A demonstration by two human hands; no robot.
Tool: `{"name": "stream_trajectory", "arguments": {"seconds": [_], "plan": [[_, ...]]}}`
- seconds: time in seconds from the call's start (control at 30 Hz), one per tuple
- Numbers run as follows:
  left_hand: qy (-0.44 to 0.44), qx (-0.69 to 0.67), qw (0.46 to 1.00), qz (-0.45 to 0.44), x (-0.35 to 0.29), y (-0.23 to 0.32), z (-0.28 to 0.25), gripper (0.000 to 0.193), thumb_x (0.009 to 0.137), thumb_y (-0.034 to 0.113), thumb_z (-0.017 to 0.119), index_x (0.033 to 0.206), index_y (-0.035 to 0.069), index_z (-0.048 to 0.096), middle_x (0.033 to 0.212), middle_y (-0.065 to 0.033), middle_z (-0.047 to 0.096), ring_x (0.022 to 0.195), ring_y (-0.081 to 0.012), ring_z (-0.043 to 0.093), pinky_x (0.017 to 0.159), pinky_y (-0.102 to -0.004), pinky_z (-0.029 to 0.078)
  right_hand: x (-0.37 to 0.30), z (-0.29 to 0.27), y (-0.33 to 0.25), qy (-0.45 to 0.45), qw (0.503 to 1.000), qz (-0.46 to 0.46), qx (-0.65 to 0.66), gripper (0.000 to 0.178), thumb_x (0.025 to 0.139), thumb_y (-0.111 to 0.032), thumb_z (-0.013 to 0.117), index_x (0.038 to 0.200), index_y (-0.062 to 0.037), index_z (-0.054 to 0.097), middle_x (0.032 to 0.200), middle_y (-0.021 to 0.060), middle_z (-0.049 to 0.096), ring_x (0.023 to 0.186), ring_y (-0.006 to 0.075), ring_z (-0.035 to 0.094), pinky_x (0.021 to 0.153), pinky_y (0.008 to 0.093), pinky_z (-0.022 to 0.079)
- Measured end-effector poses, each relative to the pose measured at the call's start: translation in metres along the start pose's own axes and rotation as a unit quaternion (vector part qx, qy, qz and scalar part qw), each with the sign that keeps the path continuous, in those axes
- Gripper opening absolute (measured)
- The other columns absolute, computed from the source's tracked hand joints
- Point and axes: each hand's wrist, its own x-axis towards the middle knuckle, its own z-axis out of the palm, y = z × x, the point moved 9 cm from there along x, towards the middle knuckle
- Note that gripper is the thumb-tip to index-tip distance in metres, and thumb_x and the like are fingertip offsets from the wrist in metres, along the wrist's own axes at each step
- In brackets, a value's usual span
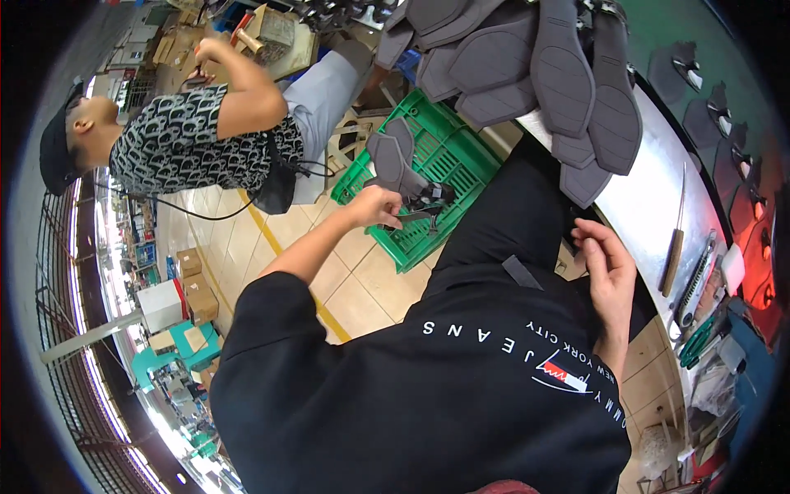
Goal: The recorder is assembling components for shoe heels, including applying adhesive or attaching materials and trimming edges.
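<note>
My left hand [377, 207] is over the green plastic crate [485, 160], its fingers closed on the strap of a dark grey sandal [397, 160]. The sandal's sole points away from me, and its black straps and buckle hang beside my fingers. My right hand [607, 267] is above my right thigh, near the metal table's edge. Its fingers are slightly curled and apart, with nothing visible in them. A short dark grey strip [522, 272] lies on my lap.
Dark grey soles [568, 82] pile over the edge of the metal table [634, 198]. An awl with a wooden handle [673, 263], a cutter knife [696, 280] and green-handled scissors [699, 336] lie on its right. More sandals [724, 123] line a green surface beyond. A co-worker [197, 132] works at the left.
</note>
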Motion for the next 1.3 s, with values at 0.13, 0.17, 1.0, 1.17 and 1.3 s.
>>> {"name": "stream_trajectory", "arguments": {"seconds": [0.13,0.17,1.0,1.17,1.3], "plan": [[-0.009,-0.377,0.926,-0.02,-0.003,0.107,-0.053,0.033,0.072,0.008,0.086,0.072,0.009,0.053,0.068,0.0087,0.053,0.064,-0.0006,0.05,0.056,-0.0203,0.038,0.0,0.026,-0.038,-0.049,0.978,-0.152,-0.131,0.052,0.079,-0.006,0.071,0.129,-0.0022,0.057,0.126,0.0152,0.061,0.118,0.0285,0.058,0.097,0.0357,0.046],[-0.001,-0.411,0.911,0.001,-0.002,0.137,-0.061,0.033,0.073,0.004,0.084,0.074,0.009,0.052,0.07,0.0096,0.052,0.065,0.0005,0.049,0.056,-0.0192,0.037,0.002,0.037,-0.051,-0.055,0.967,-0.204,-0.146,0.056,0.078,-0.007,0.073,0.131,-0.0021,0.055,0.128,0.0164,0.059,0.121,0.0298,0.056,0.099,0.0373,0.045],[-0.133,-0.476,0.865,0.086,0.06,0.357,-0.042,0.085,0.078,0.02,0.079,0.143,-0.011,0.033,0.141,-0.0183,0.045,0.126,-0.0181,0.047,0.106,-0.0312,0.036,0.012,-0.029,0.008,0.076,0.97,-0.028,0.228,0.031,0.093,-0.006,0.062,0.123,-0.0009,0.062,0.088,-0.0023,0.062,0.08,0.0031,0.055,0.07,0.0176,0.045],[-0.159,-0.408,0.891,0.12,0.072,0.357,-0.038,0.085,0.075,0.018,0.079,0.143,-0.008,0.036,0.135,-0.0143,0.05,0.12,-0.0185,0.05,0.103,-0.0317,0.038,-0.002,-0.056,-0.017,0.146,0.982,-0.118,-0.023,0.033,0.08,-0.01,0.072,0.113,-0.0057,0.069,0.088,0.0054,0.062,0.076,0.0111,0.058,0.067,0.0245,0.047],[-0.15,-0.37,0.899,0.179,0.087,0.344,-0.053,0.08,0.067,0.014,0.081,0.137,-0.004,0.045,0.126,-0.0104,0.055,0.113,-0.0179,0.055,0.099,-0.031,0.042,-0.047,-0.147,-0.055,0.347,0.895,-0.167,-0.226,0.033,0.08,-0.014,0.071,0.11,-0.0023,0.067,0.091,0.0103,0.062,0.078,0.0233,0.058,0.073,0.0357,0.047]]}}
